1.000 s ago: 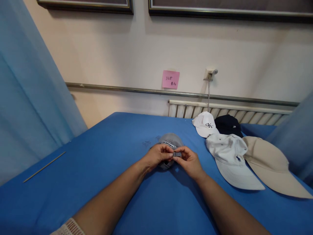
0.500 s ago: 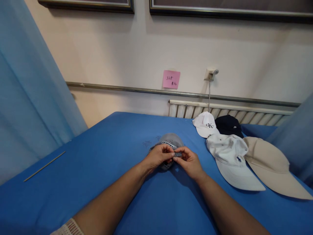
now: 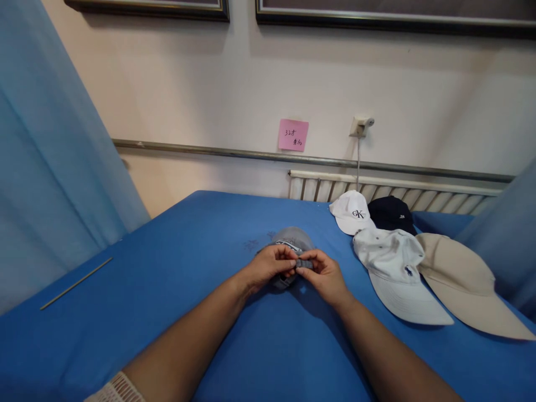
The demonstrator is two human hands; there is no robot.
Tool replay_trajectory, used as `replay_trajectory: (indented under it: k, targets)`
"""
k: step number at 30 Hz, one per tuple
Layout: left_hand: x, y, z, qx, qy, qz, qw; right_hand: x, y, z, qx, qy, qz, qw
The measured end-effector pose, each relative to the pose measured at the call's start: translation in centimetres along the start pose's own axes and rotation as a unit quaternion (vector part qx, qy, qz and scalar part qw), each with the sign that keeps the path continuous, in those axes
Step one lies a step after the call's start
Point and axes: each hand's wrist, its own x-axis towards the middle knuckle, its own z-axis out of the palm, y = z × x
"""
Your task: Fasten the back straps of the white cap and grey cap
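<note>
A grey baseball cap (image 3: 296,235) with pale lettering sits at the middle of the blue-covered table (image 3: 176,234), partly hidden behind my hands. My left hand (image 3: 274,263) pinches the cap's strap (image 3: 304,263) between thumb and fingers. From the other side, my right hand (image 3: 324,273) grips the same grey strap, its thumb underneath. The fingertips of both hands nearly meet over the cap's near edge. How the strap is fastened is too small to make out.
Right of my hands lie a white cap (image 3: 349,211), a black cap (image 3: 391,213), a pale grey cap (image 3: 396,273) and a beige cap (image 3: 460,273). A thin stick (image 3: 77,283) rests at the left. Behind the table are a radiator (image 3: 326,187) and a rail (image 3: 209,152).
My fingers have shifted slightly on the strap, and a little more of it shows between them. The grey cap and the other caps stay in place.
</note>
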Motion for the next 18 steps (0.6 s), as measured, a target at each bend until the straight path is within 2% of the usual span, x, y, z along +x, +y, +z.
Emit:
replay_trajectory:
  k: [18]
  targets:
    - [0.19, -0.16, 0.03, 0.035, -0.01, 0.012, 0.999, 0.02, 0.65, -0.29, -0.057, -0.016, -0.006, 0.998]
